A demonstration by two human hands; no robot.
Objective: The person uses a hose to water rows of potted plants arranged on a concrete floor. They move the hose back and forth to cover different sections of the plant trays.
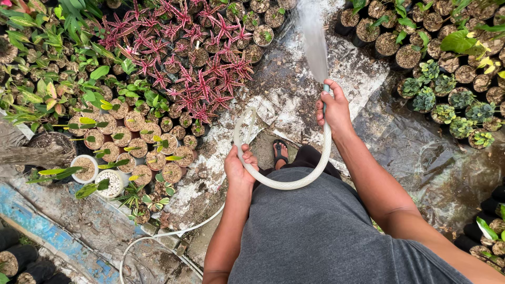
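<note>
Head view here, looking straight down my own front. My right hand (333,108) is stretched out ahead, arm nearly straight, fingers curled tight around the far end of the white hose (286,184), thumb side toward the nozzle end. A spray of water (314,42) shoots off toward the far side, over the wet plastic sheeting (294,94) on the ground. My left hand (239,168) sits closer in, elbow bent, fist closed around the same hose further back along it. Between the two hands the hose droops in a U-shaped loop right in front of my grey shirt (326,231), and past the left hand it curls up, then trails down to the near left across the dirt. One sandalled foot (279,152) pokes out just beyond the loop. Red-leaved potted plants (194,68) crowd the far left, with green seedlings in brown pots (131,142) nearer. Small succulents (447,105) sit off to the right.
</note>
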